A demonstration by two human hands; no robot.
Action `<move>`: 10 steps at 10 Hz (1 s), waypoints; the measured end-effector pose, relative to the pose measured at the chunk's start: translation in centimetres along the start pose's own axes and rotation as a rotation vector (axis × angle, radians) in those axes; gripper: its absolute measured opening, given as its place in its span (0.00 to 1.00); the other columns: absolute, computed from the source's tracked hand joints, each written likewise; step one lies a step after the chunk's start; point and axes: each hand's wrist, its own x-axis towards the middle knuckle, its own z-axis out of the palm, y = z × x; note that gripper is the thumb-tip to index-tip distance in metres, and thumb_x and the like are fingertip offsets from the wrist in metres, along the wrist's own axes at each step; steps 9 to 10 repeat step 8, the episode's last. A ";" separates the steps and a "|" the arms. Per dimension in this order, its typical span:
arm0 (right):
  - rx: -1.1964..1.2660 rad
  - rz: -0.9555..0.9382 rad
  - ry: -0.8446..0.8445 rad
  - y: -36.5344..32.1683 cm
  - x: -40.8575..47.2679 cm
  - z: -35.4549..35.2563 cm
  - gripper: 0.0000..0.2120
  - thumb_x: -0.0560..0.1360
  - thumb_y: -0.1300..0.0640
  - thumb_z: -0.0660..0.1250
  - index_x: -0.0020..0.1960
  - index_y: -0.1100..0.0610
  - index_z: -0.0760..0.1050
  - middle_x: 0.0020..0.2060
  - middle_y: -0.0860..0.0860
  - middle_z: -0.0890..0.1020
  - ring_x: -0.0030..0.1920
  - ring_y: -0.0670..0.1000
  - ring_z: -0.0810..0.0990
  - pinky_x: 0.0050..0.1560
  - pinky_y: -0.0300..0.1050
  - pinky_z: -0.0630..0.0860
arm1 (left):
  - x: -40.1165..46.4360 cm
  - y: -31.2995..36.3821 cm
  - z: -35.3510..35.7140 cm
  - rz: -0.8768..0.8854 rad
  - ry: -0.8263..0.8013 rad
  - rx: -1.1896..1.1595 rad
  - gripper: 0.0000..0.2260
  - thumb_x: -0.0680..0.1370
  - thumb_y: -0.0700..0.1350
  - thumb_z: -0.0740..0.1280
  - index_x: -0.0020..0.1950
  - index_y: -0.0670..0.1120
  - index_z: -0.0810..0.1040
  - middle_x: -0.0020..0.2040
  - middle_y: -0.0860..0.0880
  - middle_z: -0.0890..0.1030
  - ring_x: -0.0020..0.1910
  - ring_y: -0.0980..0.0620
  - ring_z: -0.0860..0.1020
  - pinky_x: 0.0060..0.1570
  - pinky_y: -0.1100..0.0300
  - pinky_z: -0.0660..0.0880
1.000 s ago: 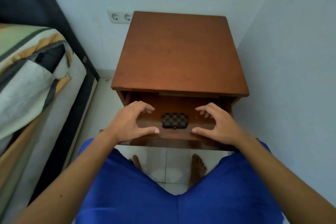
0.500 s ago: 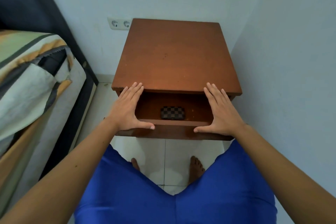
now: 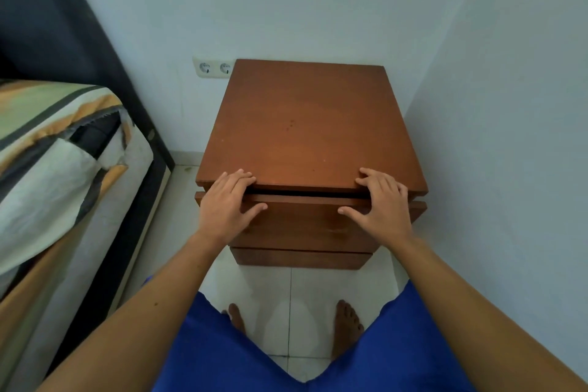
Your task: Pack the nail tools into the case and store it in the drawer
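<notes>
A brown wooden nightstand [image 3: 305, 124] stands against the wall. Its top drawer [image 3: 302, 216] is pushed almost fully in, leaving only a thin dark gap under the tabletop. My left hand [image 3: 226, 205] lies flat on the drawer front at its left end, fingers spread over the upper edge. My right hand [image 3: 380, 204] presses the right end the same way. The checkered nail-tool case is hidden inside the drawer.
A bed [image 3: 57, 175] with a striped cover and dark frame runs along the left. A double wall socket [image 3: 214, 67] sits behind the nightstand's left corner. A wall [image 3: 509, 137] is close on the right. Below are my blue shorts, bare feet and white floor tiles [image 3: 286, 305].
The drawer slid in from wide open to almost shut under both hands. The checkered case, visible inside before, is now out of sight.
</notes>
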 end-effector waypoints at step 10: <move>0.002 0.029 -0.005 -1.4 3.0 0.0 0.22 0.76 0.32 0.63 0.59 0.47 0.75 0.62 0.45 0.75 0.63 0.53 0.71 0.59 0.53 0.70 | 3.7 -0.2 0.5 -0.053 0.082 -0.135 0.18 0.81 0.68 0.65 0.53 0.54 0.81 0.51 0.56 0.81 0.52 0.54 0.77 0.53 0.52 0.75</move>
